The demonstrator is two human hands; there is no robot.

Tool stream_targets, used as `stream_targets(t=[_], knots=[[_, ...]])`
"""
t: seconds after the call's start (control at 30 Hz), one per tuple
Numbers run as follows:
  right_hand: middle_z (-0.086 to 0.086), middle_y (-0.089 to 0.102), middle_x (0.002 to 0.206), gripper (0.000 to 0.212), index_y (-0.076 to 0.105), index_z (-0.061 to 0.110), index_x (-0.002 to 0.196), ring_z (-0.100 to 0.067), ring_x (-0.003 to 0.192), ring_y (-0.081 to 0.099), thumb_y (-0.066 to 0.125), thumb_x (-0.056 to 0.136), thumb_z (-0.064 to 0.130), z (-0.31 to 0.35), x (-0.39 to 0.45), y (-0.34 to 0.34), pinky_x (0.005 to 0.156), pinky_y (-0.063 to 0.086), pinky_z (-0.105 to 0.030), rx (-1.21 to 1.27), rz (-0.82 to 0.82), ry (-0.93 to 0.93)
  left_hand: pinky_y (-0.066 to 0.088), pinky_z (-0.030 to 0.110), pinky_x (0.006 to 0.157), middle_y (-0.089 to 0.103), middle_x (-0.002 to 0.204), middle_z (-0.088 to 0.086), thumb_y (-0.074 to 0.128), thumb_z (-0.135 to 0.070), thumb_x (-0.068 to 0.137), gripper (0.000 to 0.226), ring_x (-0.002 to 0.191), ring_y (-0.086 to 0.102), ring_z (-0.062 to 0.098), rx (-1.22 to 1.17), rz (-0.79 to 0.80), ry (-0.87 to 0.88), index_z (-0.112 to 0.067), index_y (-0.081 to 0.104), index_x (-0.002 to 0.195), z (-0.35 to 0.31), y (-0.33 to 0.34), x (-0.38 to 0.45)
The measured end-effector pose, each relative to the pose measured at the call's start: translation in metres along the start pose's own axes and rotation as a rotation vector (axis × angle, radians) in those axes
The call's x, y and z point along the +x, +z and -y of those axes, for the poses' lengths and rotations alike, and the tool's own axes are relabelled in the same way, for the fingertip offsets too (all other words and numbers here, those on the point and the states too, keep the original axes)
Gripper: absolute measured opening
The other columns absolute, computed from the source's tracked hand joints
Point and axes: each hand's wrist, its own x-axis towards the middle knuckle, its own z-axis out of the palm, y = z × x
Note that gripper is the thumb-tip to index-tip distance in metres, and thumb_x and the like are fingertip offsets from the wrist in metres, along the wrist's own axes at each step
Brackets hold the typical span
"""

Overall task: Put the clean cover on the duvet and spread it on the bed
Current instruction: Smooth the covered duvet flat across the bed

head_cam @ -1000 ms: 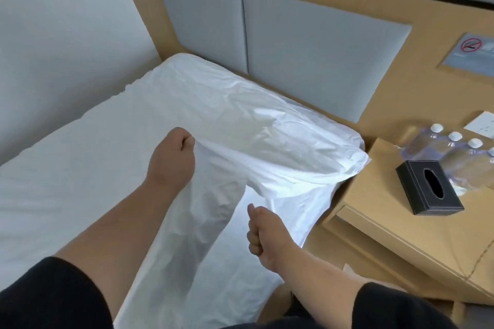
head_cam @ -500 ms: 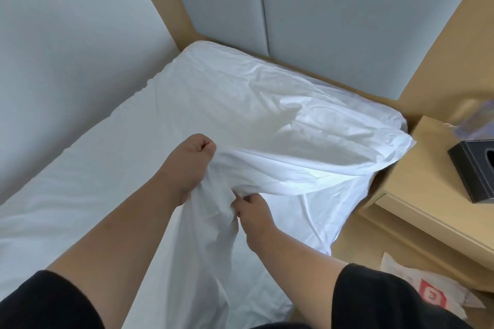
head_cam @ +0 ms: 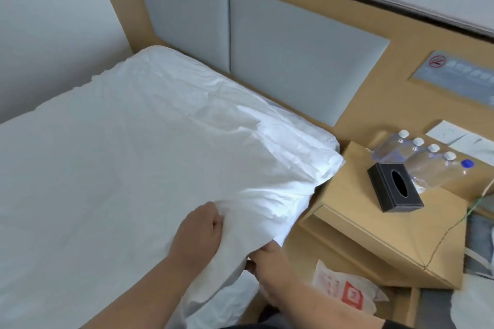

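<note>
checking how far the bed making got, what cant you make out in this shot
- Right hand, head view: its fingers go under the white duvet cover, so the grip is partly hidden.
- Whether a duvet is inside: the cloth hides it.
- Foot of the bed: cut off by the left and bottom edges.
- Wall sign: text too blurred to read.
- Left hand: fingertips buried in folds.

Head view, down over bed (head_cam: 80, 181)
</note>
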Motion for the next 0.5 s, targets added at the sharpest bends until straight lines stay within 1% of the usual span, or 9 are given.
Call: stream_targets(t=[0.07,0.13,0.2,0.23,0.27,0.33,0.4,0.47,0.5], knots=[[-0.012,0.073,0.118,0.038,0.073,0.021,0.118,-0.035,0.114,0.067,0.052,0.089,0.010,0.008,-0.004,-0.015,0.095,0.057,-0.051,0.010,0.020,-0.011,0.039,0.024,0.055,0.055,0.071,-0.007,0.051,-0.061,0.087,0.036,0.064,0.053,0.008,-0.161,0.175,-0.019,-0.028,0.046,0.075,-0.016,0.009,-0.015],[-0.017,0.072,0.120,0.038,0.074,0.016,0.118,-0.039,0.116,0.065,0.053,0.089,0.004,0.013,-0.002,-0.027,0.099,0.055,-0.052,0.065,0.023,0.004,0.042,0.022,0.061,0.056,0.087,-0.015,0.059,-0.077,0.069,0.044,0.074,0.055,0.001,-0.062,0.355,0.031,-0.037,0.049,0.086,-0.024,0.015,-0.022],[-0.016,0.072,0.121,0.038,0.075,0.013,0.117,-0.032,0.115,0.067,0.053,0.088,0.001,0.017,0.006,-0.036,0.094,0.057,-0.047,0.144,0.049,0.048,0.049,0.027,0.075,0.051,0.109,-0.017,0.064,-0.064,0.073,0.050,0.095,0.055,0.004,0.164,0.427,0.054,-0.038,0.047,0.112,-0.026,0.028,-0.020],[-0.015,0.071,0.123,0.039,0.074,0.012,0.118,-0.030,0.115,0.068,0.052,0.088,0.000,0.019,0.012,-0.040,0.091,0.058,-0.045,0.176,0.069,0.080,0.050,0.029,0.081,0.052,0.115,-0.011,0.061,-0.050,0.083,0.045,0.100,0.056,0.011,0.257,0.399,0.044,-0.031,0.045,0.121,-0.026,0.035,-0.016],[-0.015,0.071,0.125,0.040,0.073,0.010,0.120,-0.030,0.116,0.068,0.050,0.090,-0.001,0.020,0.019,-0.045,0.090,0.058,-0.045,0.213,0.091,0.120,0.049,0.029,0.082,0.054,0.115,-0.006,0.055,-0.037,0.091,0.035,0.101,0.058,0.016,0.310,0.344,0.002,-0.024,0.045,0.121,-0.028,0.041,-0.012],[-0.015,0.069,0.128,0.037,0.070,0.005,0.125,-0.034,0.114,0.068,0.052,0.092,0.004,0.018,0.034,-0.055,0.093,0.057,-0.046,0.301,0.116,0.208,0.048,0.031,0.083,0.059,0.112,-0.001,0.048,-0.025,0.095,0.018,0.102,0.060,0.022,0.327,0.285,-0.132,-0.021,0.047,0.112,-0.032,0.048,-0.008],[-0.014,0.069,0.125,0.045,0.069,0.004,0.126,-0.035,0.109,0.067,0.064,0.084,0.019,0.014,0.051,-0.068,0.099,0.055,-0.048,0.421,0.103,0.333,0.049,0.034,0.085,0.062,0.104,-0.003,0.045,-0.018,0.090,0.015,0.101,0.061,0.024,0.294,0.328,-0.205,-0.023,0.052,0.102,-0.035,0.046,-0.009],[-0.016,0.065,0.132,0.062,0.065,0.007,0.134,-0.036,0.119,0.063,0.065,0.078,0.032,0.010,0.070,-0.087,0.102,0.051,-0.047,0.608,0.074,0.447,0.050,0.036,0.075,0.061,0.084,-0.004,0.041,-0.013,0.076,0.013,0.086,0.061,0.022,0.252,0.389,-0.234,-0.020,0.049,0.083,-0.040,0.038,-0.016],[-0.016,0.062,0.139,0.064,0.063,0.009,0.138,-0.037,0.127,0.059,0.065,0.081,0.039,0.009,0.081,-0.097,0.108,0.046,-0.047,0.690,0.058,0.474,0.049,0.038,0.069,0.060,0.078,-0.001,0.038,-0.014,0.069,0.014,0.079,0.060,0.021,0.232,0.410,-0.250,-0.015,0.047,0.080,-0.044,0.035,-0.021]])
